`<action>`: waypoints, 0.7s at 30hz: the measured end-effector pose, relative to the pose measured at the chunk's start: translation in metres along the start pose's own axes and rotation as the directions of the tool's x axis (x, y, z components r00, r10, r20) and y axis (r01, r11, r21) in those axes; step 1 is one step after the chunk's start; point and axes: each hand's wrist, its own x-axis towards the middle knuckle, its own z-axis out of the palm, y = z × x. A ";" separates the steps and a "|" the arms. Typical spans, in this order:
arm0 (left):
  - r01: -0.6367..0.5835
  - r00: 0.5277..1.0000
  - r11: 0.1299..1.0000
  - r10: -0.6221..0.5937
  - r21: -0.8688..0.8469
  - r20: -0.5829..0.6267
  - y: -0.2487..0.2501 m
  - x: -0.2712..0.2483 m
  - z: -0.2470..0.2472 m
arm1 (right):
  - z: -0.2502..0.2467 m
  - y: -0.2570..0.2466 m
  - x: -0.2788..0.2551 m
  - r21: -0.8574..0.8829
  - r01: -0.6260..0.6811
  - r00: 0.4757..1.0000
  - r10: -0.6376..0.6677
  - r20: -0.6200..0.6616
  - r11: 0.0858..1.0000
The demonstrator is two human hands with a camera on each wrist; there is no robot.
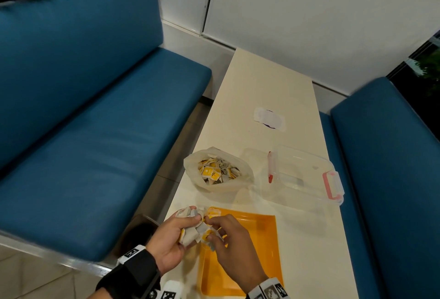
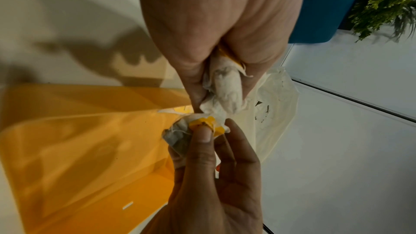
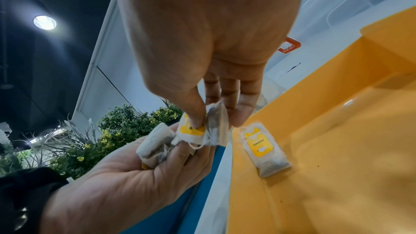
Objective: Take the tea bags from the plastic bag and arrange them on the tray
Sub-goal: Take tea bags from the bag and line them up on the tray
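Observation:
An open plastic bag (image 1: pixel 217 170) full of yellow-tagged tea bags sits on the table beyond the orange tray (image 1: pixel 257 251). My left hand (image 1: pixel 190 223) grips a bundle of tea bags (image 1: pixel 190 234) over the tray's near-left corner. My right hand (image 1: pixel 210 227) pinches one tea bag (image 3: pixel 209 127) by its yellow tag, right against the bundle (image 3: pixel 155 145). In the left wrist view the pinched tea bag (image 2: pixel 198 125) hangs just below the gripped bundle (image 2: pixel 225 81). A single tea bag (image 3: pixel 263 149) lies flat in the tray's corner.
A clear plastic box (image 1: pixel 297 174) with pink latches stands right of the bag, and a red pen (image 1: pixel 269 166) shows through it. A white sticker (image 1: pixel 269 118) lies farther up the narrow cream table (image 1: pixel 262 79). Blue benches (image 1: pixel 95 132) flank both sides.

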 end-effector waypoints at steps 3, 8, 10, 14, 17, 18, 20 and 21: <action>-0.004 1.000 1.000 0.004 0.000 -0.007 0.001 0.002 -0.003 | 0.000 0.004 0.000 -0.007 -0.042 0.999 0.042 -0.012 0.999; -0.011 1.000 1.000 0.011 -0.013 -0.009 0.002 0.006 -0.012 | -0.010 0.017 -0.002 -0.058 -0.082 0.996 0.079 -0.040 0.995; -0.013 1.000 1.000 0.013 -0.002 -0.003 0.002 0.004 -0.014 | -0.015 0.025 -0.003 -0.151 -0.073 0.996 0.063 -0.071 0.986; -0.004 1.000 1.000 0.004 0.003 -0.014 0.003 0.002 -0.015 | -0.026 0.028 0.000 -0.036 -0.195 0.977 0.190 -0.098 0.980; 0.000 1.000 1.000 0.000 0.023 -0.002 0.004 0.002 -0.014 | -0.032 0.028 0.004 0.141 -0.310 0.945 0.321 -0.062 0.940; 0.000 1.000 1.000 0.000 0.029 0.000 0.004 0.001 -0.014 | -0.033 0.029 0.005 0.171 -0.330 0.938 0.343 -0.049 0.928; 0.006 1.000 0.999 -0.006 0.037 0.004 0.004 0.001 -0.013 | -0.034 0.031 0.008 0.207 -0.370 0.925 0.381 -0.015 0.906; 0.009 1.000 0.999 -0.010 0.044 0.008 0.004 0.000 -0.012 | -0.034 0.032 0.009 0.215 -0.393 0.916 0.401 0.007 0.894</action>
